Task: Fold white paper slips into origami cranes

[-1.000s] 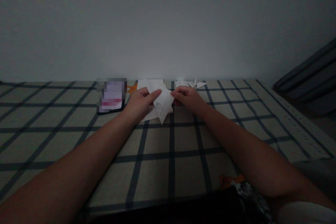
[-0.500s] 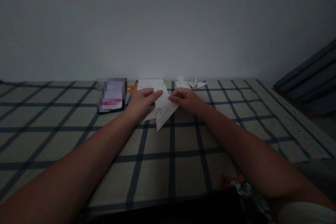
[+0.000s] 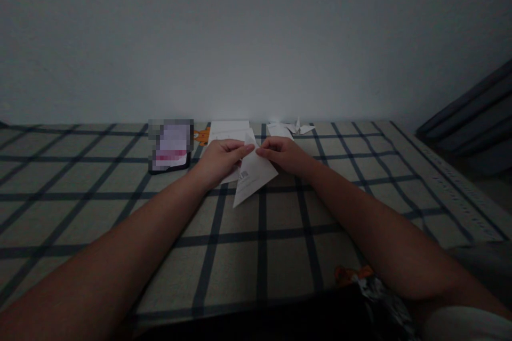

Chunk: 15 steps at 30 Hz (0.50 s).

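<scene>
Left hand (image 3: 219, 161): fingers pinch the folded paper (image 3: 258, 175)
Right hand (image 3: 283, 154): fingers pinch it opposite
Paper's place: between the hands, over checked cloth (image 3: 232, 266)
Folds made: pointed corners, seemingly partway
Folds left: cannot tell

Too tiny to read, that print (image 3: 245, 175) on the folded paper (image 3: 258, 170)! Behind the paper, some fingertips of the left hand (image 3: 224, 159) were lost from sight, and that hand covered part of the white sheets (image 3: 230, 126) just beyond. Left of the paper, the smartphone (image 3: 170, 146) had its screen blurred into blocks! Well right of it, tablecloth lettering (image 3: 460, 200) was illegible, pleated fabric (image 3: 476, 117) cut off!
</scene>
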Tool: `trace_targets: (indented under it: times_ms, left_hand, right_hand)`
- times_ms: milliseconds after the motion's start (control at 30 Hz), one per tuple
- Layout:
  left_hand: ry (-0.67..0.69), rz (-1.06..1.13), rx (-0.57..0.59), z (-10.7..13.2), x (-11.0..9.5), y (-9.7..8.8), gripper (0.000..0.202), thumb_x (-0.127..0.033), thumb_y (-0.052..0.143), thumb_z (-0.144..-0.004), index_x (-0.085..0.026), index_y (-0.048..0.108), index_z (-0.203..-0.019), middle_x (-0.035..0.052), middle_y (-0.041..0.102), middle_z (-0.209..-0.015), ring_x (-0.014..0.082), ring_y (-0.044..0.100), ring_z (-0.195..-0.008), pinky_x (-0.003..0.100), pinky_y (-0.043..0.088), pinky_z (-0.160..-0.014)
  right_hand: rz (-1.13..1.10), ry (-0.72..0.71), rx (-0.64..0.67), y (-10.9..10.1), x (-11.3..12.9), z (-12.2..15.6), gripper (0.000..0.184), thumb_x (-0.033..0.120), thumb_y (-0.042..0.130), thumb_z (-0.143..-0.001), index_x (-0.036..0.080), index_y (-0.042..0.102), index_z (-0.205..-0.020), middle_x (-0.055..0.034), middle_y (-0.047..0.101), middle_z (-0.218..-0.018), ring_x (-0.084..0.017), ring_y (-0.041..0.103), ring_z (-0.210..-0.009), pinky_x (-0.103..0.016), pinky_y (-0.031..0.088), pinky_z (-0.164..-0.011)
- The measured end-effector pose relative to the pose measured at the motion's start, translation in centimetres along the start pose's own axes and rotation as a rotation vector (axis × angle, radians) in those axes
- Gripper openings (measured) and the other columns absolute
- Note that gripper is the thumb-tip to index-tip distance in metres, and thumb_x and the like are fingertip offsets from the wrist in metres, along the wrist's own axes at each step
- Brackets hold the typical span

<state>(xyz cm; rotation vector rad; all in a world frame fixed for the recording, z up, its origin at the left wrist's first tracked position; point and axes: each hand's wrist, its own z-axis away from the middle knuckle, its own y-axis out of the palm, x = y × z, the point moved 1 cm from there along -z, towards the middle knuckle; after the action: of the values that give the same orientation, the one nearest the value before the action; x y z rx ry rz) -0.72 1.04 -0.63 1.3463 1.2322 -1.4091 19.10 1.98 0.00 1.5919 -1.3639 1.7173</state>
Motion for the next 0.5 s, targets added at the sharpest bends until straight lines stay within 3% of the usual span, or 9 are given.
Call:
trace_targets:
  times_ms: [200, 500]
  left_hand:
    - [0.079, 0.048, -0.152, -0.39, -0.01, -0.01, 0.03, -0.043, 0.085, -0.067, -0.017, 0.077, -0.078, 0.002, 0.067, -0.069, 0.0107, 0.053, -0.056, 0.023, 0.04, -0.053]
    - [0.04, 0.167, -0.081, -0.27, 0.03, 0.11, 0.032, -0.044, 0.085, -0.066, -0.017, 0.077, -0.079, 0.0029, 0.066, -0.07, 0.0129, 0.056, -0.061, 0.024, 0.044, -0.055]
  right_hand:
    - [0.032, -0.046, 0.036, 0.05, -0.28, -0.01, 0.034, 0.048, 0.066, -0.085, 0.018, 0.056, -0.072, 0.003, 0.053, -0.068, -0.011, 0.046, -0.064, -0.026, 0.038, -0.062]
    - [-0.004, -0.037, 0.019, 0.24, -0.03, 0.11, 0.035, 0.047, 0.068, -0.083, 0.018, 0.054, -0.071, 0.004, 0.051, -0.066, -0.01, 0.046, -0.061, -0.025, 0.037, -0.058]
